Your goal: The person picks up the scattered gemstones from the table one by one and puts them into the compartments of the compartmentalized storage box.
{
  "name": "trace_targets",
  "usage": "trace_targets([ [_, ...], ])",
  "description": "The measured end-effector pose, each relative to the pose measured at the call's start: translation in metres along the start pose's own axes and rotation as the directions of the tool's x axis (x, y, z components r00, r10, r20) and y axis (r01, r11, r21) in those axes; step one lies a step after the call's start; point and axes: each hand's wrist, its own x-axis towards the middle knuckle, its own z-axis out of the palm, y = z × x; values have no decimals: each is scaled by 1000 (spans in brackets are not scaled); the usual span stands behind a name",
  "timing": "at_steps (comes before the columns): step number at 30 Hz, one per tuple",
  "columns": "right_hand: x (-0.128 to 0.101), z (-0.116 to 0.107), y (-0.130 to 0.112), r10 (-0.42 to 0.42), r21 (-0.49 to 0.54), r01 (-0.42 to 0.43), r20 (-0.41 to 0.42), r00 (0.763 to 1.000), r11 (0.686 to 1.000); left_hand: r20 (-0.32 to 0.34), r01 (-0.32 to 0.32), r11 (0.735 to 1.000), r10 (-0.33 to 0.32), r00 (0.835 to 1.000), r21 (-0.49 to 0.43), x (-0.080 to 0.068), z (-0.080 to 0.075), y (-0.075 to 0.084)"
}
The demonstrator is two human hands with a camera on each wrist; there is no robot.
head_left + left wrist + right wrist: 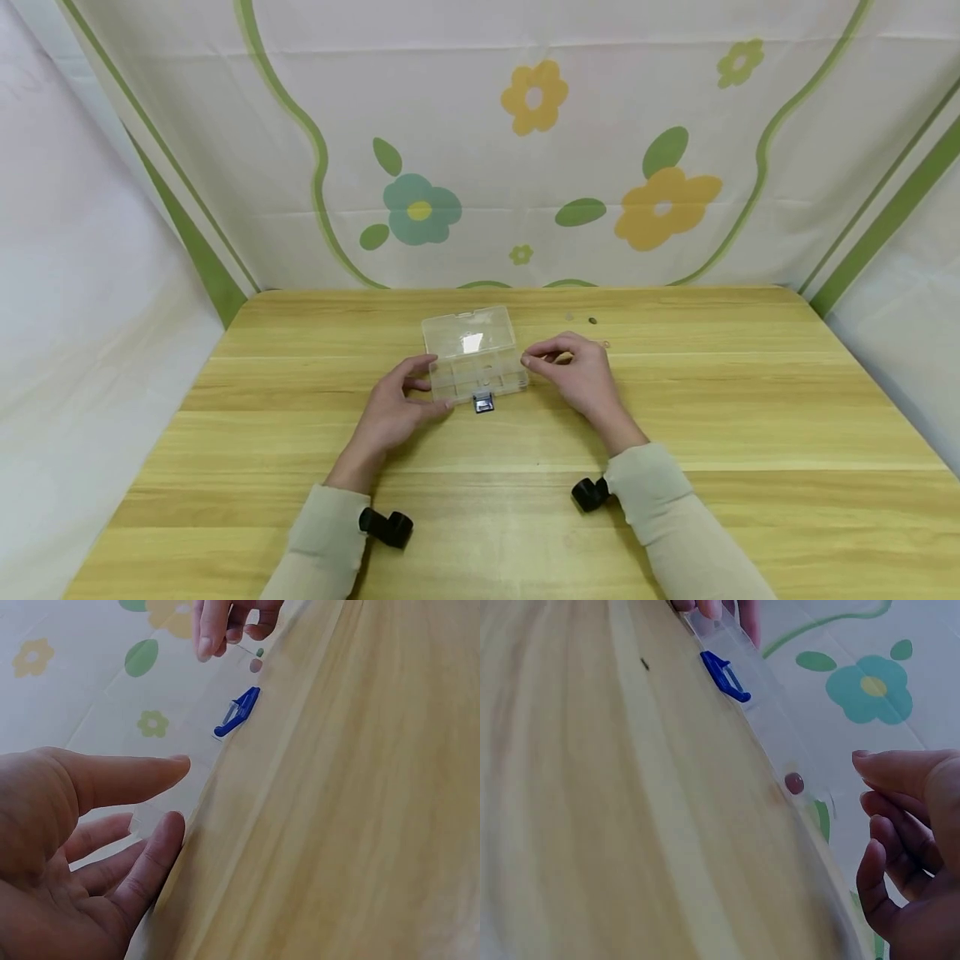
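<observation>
A clear plastic compartment box sits on the table with its lid raised at the back. Its blue latch hangs off the front. My left hand grips the box's left end, thumb at the front corner and fingers round the far side. By the right end is my right hand, thumb and forefinger close together beside the box wall. No object shows between them in the right wrist view. Inside that end lies a reddish-brown bead-like piece, and a small green piece shows near it.
Behind the right hand lie a small dark oval piece, a pale piece and a tiny ring-like piece. A flowered cloth hangs along the wooden table's back edge.
</observation>
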Motion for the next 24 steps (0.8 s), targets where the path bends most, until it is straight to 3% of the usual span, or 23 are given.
trace_targets([
  [8, 0, 11, -3, -19, 19, 19, 24, 1000, 1000, -11, 5, 1000, -5, 1000, 5, 1, 0, 3],
  [24, -6, 36, -18, -174, -37, 179, 100, 980, 983, -16, 6, 1000, -6, 1000, 11, 2, 1, 5],
])
